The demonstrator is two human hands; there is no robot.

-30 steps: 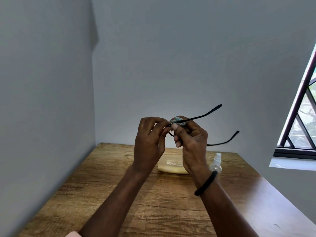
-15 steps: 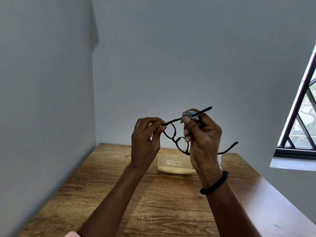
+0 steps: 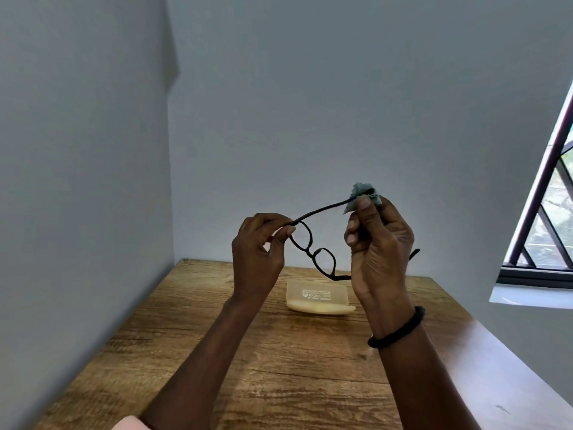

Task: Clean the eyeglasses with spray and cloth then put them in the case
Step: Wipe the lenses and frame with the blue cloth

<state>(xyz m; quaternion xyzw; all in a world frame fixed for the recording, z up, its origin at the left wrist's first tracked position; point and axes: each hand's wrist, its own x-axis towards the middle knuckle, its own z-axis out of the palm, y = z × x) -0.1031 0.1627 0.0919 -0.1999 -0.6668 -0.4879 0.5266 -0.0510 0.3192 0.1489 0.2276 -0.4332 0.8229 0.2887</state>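
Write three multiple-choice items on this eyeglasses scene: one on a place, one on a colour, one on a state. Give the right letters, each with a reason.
1. Where is the case?
A. on the wooden table, behind the hands
B. on the window sill
C. in the left hand

2. What colour is the eyeglasses frame?
A. white
B. red
C. black

3. How are the arms of the eyeglasses?
A. both folded shut
B. unfolded, one pinched in the cloth
C. snapped off

Answers:
1 A: the pale case lies flat on the tabletop, untouched.
2 C: the rims and arms show dark black against the grey wall.
3 B: the right hand grips the cloth around the tip of one arm, while the left hand holds the frame at its hinge corner.
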